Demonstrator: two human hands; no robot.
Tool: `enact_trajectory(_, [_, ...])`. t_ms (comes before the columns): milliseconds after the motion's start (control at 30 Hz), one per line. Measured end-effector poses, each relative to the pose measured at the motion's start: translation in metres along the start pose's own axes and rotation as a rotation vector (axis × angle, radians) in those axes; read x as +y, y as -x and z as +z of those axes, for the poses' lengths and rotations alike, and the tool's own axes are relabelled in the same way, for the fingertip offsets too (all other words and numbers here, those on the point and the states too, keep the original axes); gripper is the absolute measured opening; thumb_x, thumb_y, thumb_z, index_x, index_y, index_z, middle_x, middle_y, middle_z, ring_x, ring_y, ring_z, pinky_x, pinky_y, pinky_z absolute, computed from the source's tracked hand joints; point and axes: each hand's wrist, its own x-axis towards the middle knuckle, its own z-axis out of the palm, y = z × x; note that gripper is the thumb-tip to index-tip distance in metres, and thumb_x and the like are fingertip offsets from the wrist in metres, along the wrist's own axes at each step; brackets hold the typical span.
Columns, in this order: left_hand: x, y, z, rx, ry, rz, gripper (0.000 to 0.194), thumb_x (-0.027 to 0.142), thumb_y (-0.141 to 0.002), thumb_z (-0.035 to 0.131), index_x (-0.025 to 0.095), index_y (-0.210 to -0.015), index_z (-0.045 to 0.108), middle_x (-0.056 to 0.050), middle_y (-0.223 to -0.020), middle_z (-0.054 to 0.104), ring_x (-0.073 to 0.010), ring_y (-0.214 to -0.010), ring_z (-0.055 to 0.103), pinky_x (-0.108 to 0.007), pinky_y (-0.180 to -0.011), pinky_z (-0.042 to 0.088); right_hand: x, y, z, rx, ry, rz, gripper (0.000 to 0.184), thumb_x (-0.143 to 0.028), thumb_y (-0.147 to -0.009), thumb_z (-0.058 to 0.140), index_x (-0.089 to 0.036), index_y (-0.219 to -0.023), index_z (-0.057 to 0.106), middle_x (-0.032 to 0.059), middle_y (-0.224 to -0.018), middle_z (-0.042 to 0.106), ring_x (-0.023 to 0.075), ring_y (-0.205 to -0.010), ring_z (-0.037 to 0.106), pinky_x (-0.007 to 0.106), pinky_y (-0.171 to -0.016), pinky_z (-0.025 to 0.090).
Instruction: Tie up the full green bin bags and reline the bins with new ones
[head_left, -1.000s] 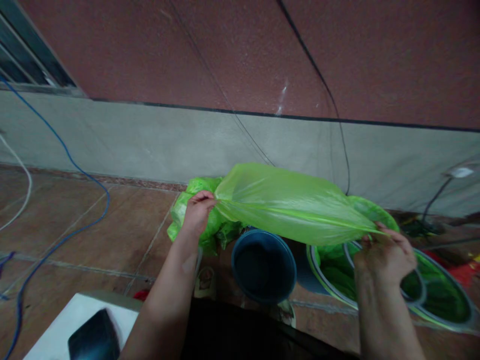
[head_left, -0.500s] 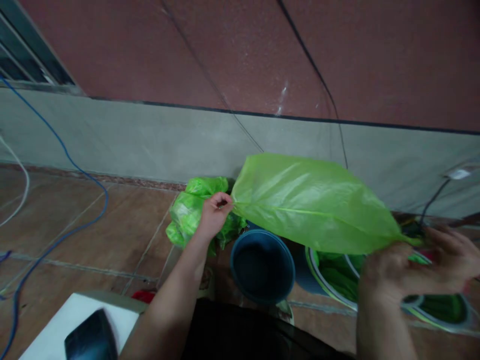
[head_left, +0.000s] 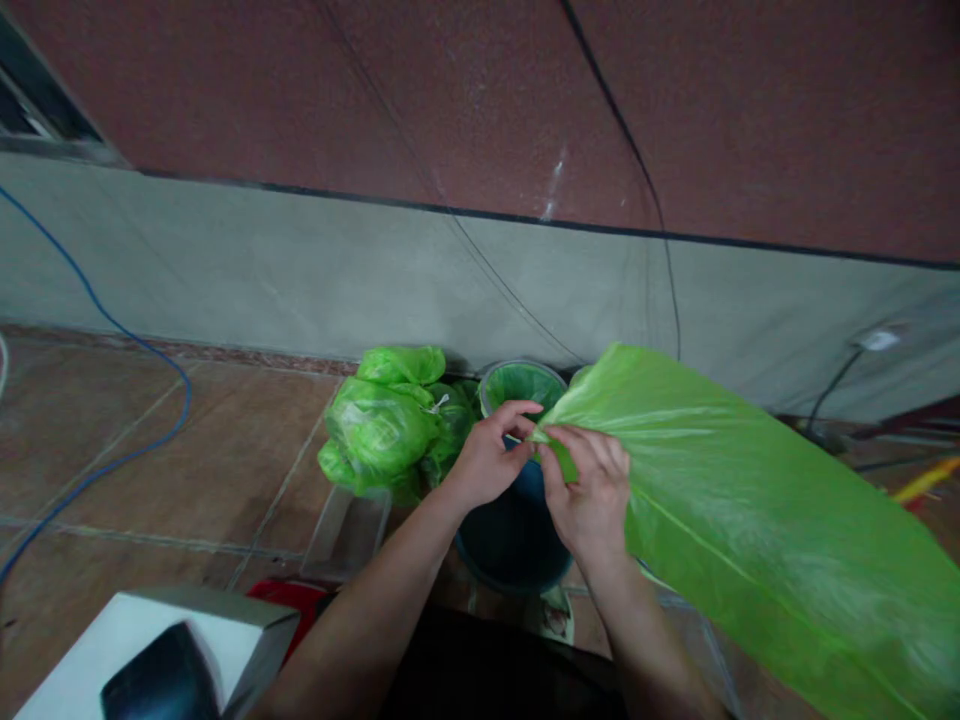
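A long green plastic bag (head_left: 757,500) stretches from my hands out to the lower right, flat and sheet-like. My left hand (head_left: 491,455) pinches the bag's gathered end between thumb and fingers. Right beside it, my right hand (head_left: 589,475) grips the same end, fingers closed on the plastic. Below both hands stands a dark blue bucket (head_left: 514,545), its rim partly hidden by them. Behind the hands is another bin (head_left: 525,375) lined with green plastic.
Filled green bags (head_left: 379,430) are heaped against the wall, left of the bucket. A white box (head_left: 127,630) bearing a dark object (head_left: 161,675) stands at lower left, near something red (head_left: 292,600). A blue cable (head_left: 161,440) crosses the tiled floor.
My right hand has come in from the far right to meet my left hand at the bag's end. The bag now extends past the right edge, and my left hand has shifted right.
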Motion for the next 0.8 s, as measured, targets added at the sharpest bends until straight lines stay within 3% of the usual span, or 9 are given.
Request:
enact_trajectory(233, [-0.005, 0.001, 0.004, -0.032, -0.071, 0.021, 0.041, 0.009, -0.078, 0.058, 0.02, -0.118, 0.056, 0.002, -0.08, 0.059, -0.0109, -0.077, 0.053, -0.025, -0.076, 0.042, 0.004, 0.002, 0.004, -0.037, -0.095, 0.029, 0.009, -0.023, -0.09, 0.056, -0.023, -0.09, 0.064, 0.0035, -0.092, 0.068, 0.02, -0.088, 0.057, 0.036, -0.081, 0.041])
enact_trajectory(500, [0.003, 0.003, -0.004, -0.253, -0.053, 0.033, 0.056, 0.017, -0.081, 0.06, 0.02, -0.135, 0.048, 0.004, -0.074, 0.049, -0.0081, -0.064, 0.045, -0.021, -0.063, 0.039, 0.004, 0.0, -0.006, -0.194, -0.351, 0.066, 0.01, -0.021, -0.092, 0.048, -0.022, -0.089, 0.057, 0.0039, -0.093, 0.062, 0.0183, -0.091, 0.059, 0.034, -0.082, 0.046])
enact_trajectory(667, [0.001, 0.003, -0.001, -0.333, 0.035, 0.007, 0.048, 0.017, -0.081, 0.059, 0.019, -0.128, 0.054, -0.002, -0.091, 0.063, -0.0126, -0.075, 0.057, -0.024, -0.07, 0.045, 0.006, -0.002, -0.012, -0.241, -0.333, 0.022, 0.009, -0.021, -0.093, 0.047, -0.022, -0.09, 0.056, 0.0033, -0.089, 0.062, 0.0177, -0.089, 0.06, 0.033, -0.08, 0.048])
enact_trajectory(800, [-0.002, 0.003, 0.008, -0.346, 0.045, 0.035, 0.036, 0.012, -0.076, 0.058, 0.017, -0.112, 0.062, -0.003, -0.097, 0.064, -0.0156, -0.089, 0.058, -0.027, -0.082, 0.046, 0.003, -0.004, -0.017, -0.214, -0.32, -0.019, 0.009, -0.02, -0.093, 0.048, -0.023, -0.093, 0.056, 0.0035, -0.092, 0.064, 0.0172, -0.089, 0.061, 0.032, -0.081, 0.049])
